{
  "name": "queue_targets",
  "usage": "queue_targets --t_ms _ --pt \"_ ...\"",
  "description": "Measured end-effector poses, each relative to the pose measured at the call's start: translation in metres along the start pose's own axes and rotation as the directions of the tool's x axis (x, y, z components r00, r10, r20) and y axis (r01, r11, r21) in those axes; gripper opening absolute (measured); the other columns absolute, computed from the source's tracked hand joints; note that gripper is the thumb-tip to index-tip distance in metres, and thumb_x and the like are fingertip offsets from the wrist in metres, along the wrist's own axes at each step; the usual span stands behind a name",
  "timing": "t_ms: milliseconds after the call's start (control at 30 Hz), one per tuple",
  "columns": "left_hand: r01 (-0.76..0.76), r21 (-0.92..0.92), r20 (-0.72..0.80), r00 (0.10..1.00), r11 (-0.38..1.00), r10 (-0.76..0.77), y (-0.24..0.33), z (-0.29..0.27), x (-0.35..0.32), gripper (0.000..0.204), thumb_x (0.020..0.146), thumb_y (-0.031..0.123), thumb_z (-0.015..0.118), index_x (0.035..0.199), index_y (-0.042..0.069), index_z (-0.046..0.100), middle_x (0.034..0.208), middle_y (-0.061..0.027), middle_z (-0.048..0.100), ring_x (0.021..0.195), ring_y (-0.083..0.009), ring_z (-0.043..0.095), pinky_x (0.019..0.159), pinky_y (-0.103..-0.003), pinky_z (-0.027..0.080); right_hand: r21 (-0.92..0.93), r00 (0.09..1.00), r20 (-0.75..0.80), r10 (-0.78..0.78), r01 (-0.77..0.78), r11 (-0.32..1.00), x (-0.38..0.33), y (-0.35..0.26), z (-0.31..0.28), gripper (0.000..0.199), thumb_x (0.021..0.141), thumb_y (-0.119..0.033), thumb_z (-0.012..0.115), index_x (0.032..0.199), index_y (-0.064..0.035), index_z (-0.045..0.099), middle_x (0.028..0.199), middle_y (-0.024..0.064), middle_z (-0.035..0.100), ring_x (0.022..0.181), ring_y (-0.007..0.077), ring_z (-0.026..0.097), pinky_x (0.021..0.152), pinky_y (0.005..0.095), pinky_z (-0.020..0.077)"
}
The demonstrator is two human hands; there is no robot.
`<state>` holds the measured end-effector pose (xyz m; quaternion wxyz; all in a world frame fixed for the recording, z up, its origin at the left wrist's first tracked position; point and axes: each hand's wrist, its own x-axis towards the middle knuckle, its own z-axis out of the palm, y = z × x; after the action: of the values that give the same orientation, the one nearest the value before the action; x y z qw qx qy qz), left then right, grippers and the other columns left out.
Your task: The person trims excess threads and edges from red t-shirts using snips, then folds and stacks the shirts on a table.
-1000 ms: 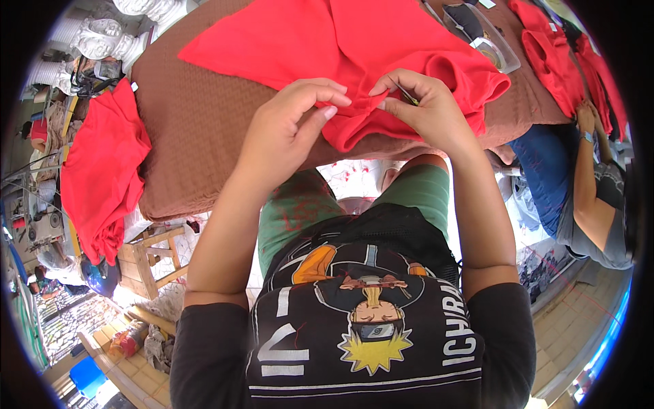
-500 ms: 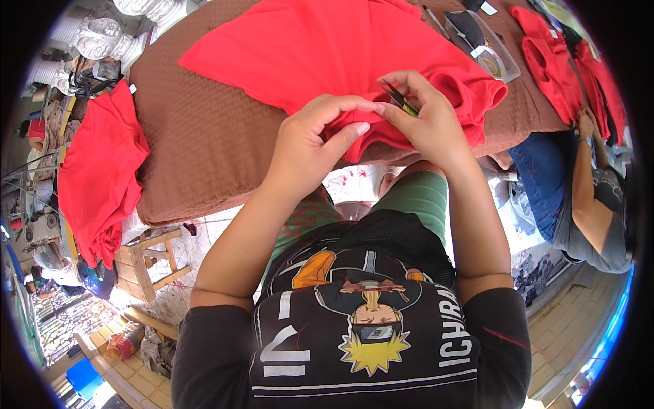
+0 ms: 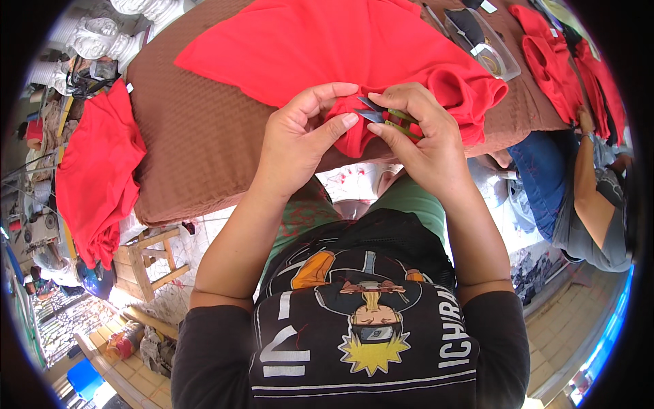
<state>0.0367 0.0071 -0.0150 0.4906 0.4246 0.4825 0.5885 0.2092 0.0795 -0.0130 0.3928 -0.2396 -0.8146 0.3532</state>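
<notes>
Person at a brown-covered table [image 3: 197, 136], both hands over its near edge. Right hand [image 3: 432, 133]: fingers clamped on green-handled thread snips [image 3: 376, 116], thumb below, index above; blades spread in a V, tips pointing left at the left hand. Left hand [image 3: 293, 140]: thumb and index tips apart, just beside the blade tips, bunched red cloth showing between them; other fingers hidden, cannot tell if they grip it. That cloth is the near part of a large red garment [image 3: 306, 51], spread across the table, its wide part fanning to the far side, a rolled opening just right of the right hand. Clear plastic box [image 3: 507, 63] at the far right, dark item inside. Second red garment [image 3: 99, 177] hangs off the table's left side, well apart. More red garments [image 3: 555, 68] on the right, a co-worker's hand [image 3: 586, 121] at their lower edge. Wooden stool [image 3: 139, 273] on the floor, lower left.
</notes>
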Motion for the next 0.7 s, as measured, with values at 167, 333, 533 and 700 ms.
queue_targets --t_ms 167,333,533,700 --pt "-0.039 0.042 0.022 0.999 0.998 0.038 -0.001 0.000 -0.001 0.033 0.086 0.001 0.063 0.118 -0.001 0.056 0.110 -0.0085 0.063 0.102 -0.0122 0.058 0.091 -0.026 0.046 -0.004 1.000 -0.010 -0.028 0.028 1.000 0.001 -0.001 0.000 0.030 0.075 0.002 0.068 0.104 -0.0040 0.061 0.092 0.0097 0.059 0.079 0.0230 0.061 0.067 0.0299 0.0499" --pt "-0.029 0.031 0.032 0.999 0.999 0.028 -0.002 0.000 -0.001 0.033 0.086 0.001 0.063 0.118 -0.001 0.055 0.110 -0.0083 0.063 0.102 -0.0120 0.058 0.091 -0.026 0.046 0.047 0.999 -0.037 0.006 -0.004 0.999 0.000 -0.001 -0.003 0.025 0.077 0.003 0.067 0.101 -0.0029 0.062 0.091 0.0093 0.059 0.079 0.0208 0.062 0.067 0.0281 0.0498" --pt "-0.028 0.032 0.006 1.000 0.999 0.028 -0.002 0.001 -0.002 0.031 0.086 0.002 0.064 0.116 -0.001 0.058 0.107 -0.0072 0.064 0.098 -0.0107 0.059 0.087 -0.025 0.047 0.021 1.000 -0.003 -0.011 0.011 1.000 0.000 -0.004 -0.002 0.024 0.077 0.004 0.067 0.100 -0.0016 0.061 0.089 0.0099 0.060 0.080 0.0209 0.062 0.069 0.0273 0.0498" --pt "-0.186 0.350 -0.255 0.924 0.918 0.284 0.014 -0.014 0.013 0.033 0.085 0.000 0.064 0.117 0.001 0.058 0.111 -0.0052 0.062 0.104 -0.0099 0.054 0.091 -0.026 0.044 -0.002 0.988 -0.151 0.024 -0.024 1.000 0.004 -0.001 -0.010 0.026 0.076 0.001 0.070 0.101 -0.0020 0.062 0.090 0.0083 0.060 0.080 0.0166 0.060 0.070 0.0264 0.0488"
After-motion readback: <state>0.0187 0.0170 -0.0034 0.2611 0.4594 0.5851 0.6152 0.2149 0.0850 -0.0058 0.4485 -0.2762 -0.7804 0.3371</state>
